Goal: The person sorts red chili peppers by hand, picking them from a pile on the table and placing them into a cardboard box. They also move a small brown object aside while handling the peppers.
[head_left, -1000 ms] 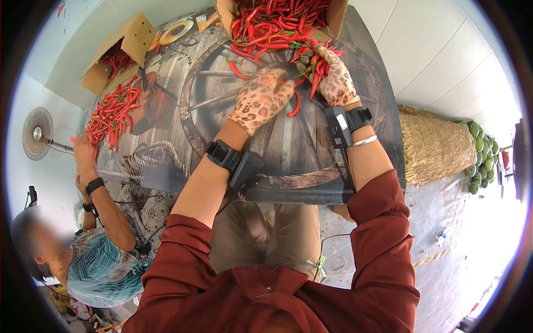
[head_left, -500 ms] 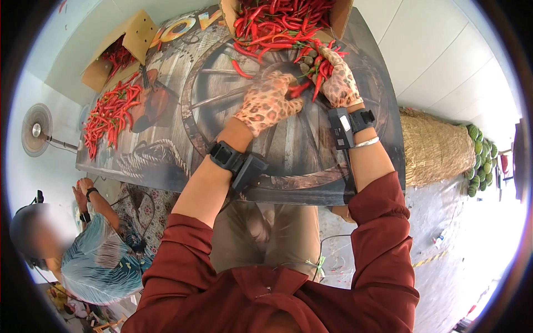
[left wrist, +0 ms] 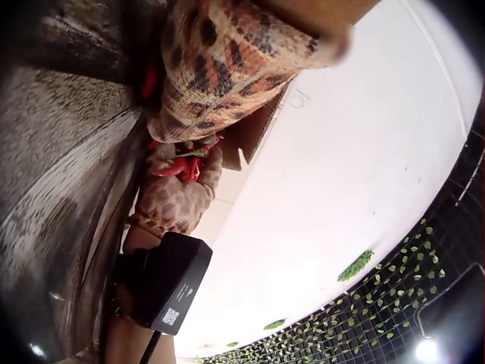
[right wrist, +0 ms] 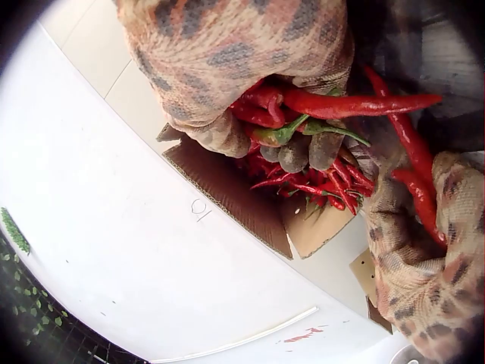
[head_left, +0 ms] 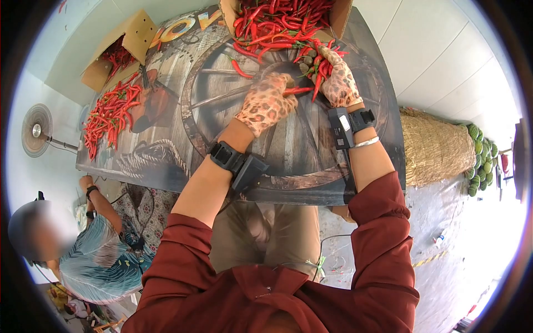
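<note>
- At the far left, a loose pile of chillies (head_left: 114,111) is spread on the bench (head_left: 177,116), near its left edge.
- Just behind the pile, a small carton (head_left: 136,36) is set with its mouth facing forward; dark red chillies (head_left: 119,55) can be seen inside.
- Between the pile and the left hand (head_left: 264,105), a broad stretch of printed bench top is exposed.
- Red chillies (head_left: 298,90) are gripped in the left hand's curled fingers, short of the right hand (head_left: 340,83).
- Behind both hands, a large carton (head_left: 341,19) is filled with heaped chillies (head_left: 283,16), some spilled past its mouth.
- A bunch of chillies (head_left: 319,72) is clasped by the right hand's curled fingers, just before that mouth.
- Beyond the right edge, a straw roll (head_left: 436,147) is seen.
</note>
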`<action>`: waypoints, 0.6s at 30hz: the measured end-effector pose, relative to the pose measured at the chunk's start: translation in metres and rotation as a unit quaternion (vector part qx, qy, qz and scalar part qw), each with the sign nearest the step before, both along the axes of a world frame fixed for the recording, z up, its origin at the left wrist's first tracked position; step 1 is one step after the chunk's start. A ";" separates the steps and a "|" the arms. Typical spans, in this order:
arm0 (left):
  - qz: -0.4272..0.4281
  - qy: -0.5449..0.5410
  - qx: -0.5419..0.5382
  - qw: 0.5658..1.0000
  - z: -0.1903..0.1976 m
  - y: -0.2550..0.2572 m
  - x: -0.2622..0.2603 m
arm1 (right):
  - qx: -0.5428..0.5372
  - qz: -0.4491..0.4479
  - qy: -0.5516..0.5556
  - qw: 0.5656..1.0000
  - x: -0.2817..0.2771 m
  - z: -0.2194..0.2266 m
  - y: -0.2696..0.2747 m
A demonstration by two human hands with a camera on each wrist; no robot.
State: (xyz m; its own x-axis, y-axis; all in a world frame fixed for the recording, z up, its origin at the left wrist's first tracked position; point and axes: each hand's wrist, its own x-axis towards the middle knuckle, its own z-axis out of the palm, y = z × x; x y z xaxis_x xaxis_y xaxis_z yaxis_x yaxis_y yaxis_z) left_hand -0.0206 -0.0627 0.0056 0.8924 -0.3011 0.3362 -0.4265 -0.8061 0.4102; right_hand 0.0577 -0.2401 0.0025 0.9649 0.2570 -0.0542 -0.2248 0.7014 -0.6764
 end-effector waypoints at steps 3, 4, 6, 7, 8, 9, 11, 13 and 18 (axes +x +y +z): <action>0.008 0.002 -0.029 1.000 -0.006 0.003 0.005 | 0.003 0.005 -0.005 1.000 0.002 -0.003 -0.001; 0.021 -0.029 -0.025 0.999 -0.009 0.004 0.006 | 0.005 0.003 -0.004 1.000 0.003 -0.004 0.000; 0.035 -0.060 -0.019 0.997 -0.005 0.004 0.005 | 0.009 0.001 -0.003 1.000 0.001 -0.002 0.001; 0.038 -0.036 -0.018 0.998 -0.003 0.003 0.005 | 0.009 -0.006 -0.004 1.000 0.000 -0.001 0.001; 0.042 -0.012 -0.016 0.999 0.000 0.002 0.005 | 0.010 -0.014 -0.005 1.000 -0.003 0.000 0.002; 0.041 -0.013 -0.015 0.999 0.001 0.002 0.004 | 0.010 -0.014 -0.005 1.000 -0.005 0.002 0.003; 0.025 -0.060 -0.044 0.997 0.001 0.003 0.002 | 0.006 -0.024 -0.004 1.000 -0.008 0.005 0.004; 0.025 -0.065 -0.045 0.997 0.001 0.002 0.002 | 0.018 -0.018 0.001 1.000 -0.002 0.001 0.002; 0.029 -0.073 -0.052 0.996 -0.004 0.005 0.007 | 0.027 -0.003 0.003 1.000 -0.006 0.007 0.003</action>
